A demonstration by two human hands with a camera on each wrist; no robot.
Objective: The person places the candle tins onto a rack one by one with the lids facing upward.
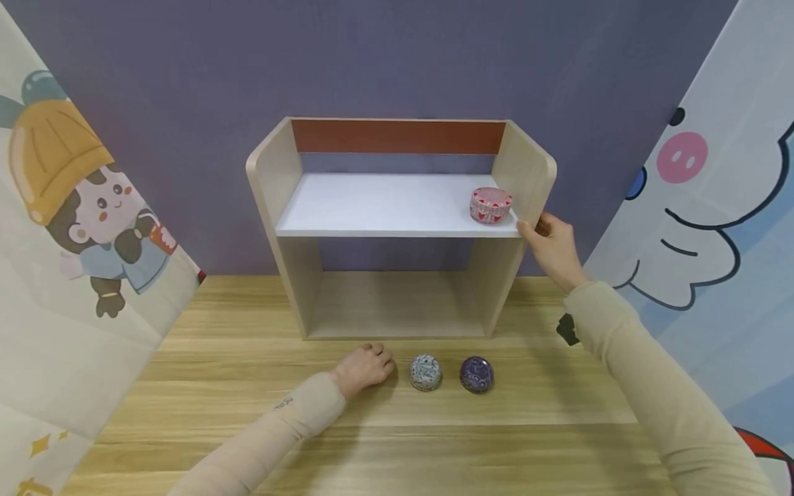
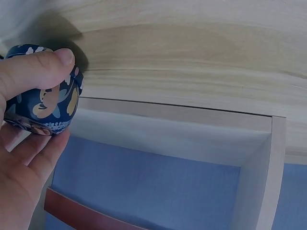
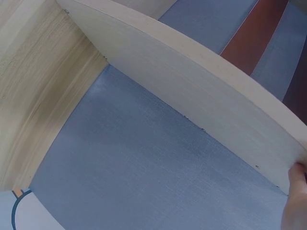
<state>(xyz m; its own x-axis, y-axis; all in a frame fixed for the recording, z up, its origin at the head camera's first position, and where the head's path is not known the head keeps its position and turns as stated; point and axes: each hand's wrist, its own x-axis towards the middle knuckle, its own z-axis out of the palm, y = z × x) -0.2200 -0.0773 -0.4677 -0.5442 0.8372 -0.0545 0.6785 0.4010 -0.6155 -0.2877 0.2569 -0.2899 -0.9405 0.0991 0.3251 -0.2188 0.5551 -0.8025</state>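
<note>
"Where's the dark-blue, round patterned tin (image 2: 55, 104)?"

"Short of the yellowish wooden tabletop's (image 1: 205, 372) back edge, before the pale wooden shelf (image 1: 378, 200). The left grip (image 1: 364, 368) curls round it, hiding it from the head view."

"And the right grip (image 1: 553, 249)?"

"Pinching the shelf's right side, mostly cut off in its wrist view."

Your blue tin (image 2: 50, 100) looks like smooth metal. Your shelf (image 1: 384, 207) and table (image 1: 397, 448) look like smooth wood, and your sleeve (image 1: 670, 386) is soft, wrinkly cloth.

Head camera facing forward, downward; both wrist cameras close, sharing the shelf unit (image 1: 372, 203)
</note>
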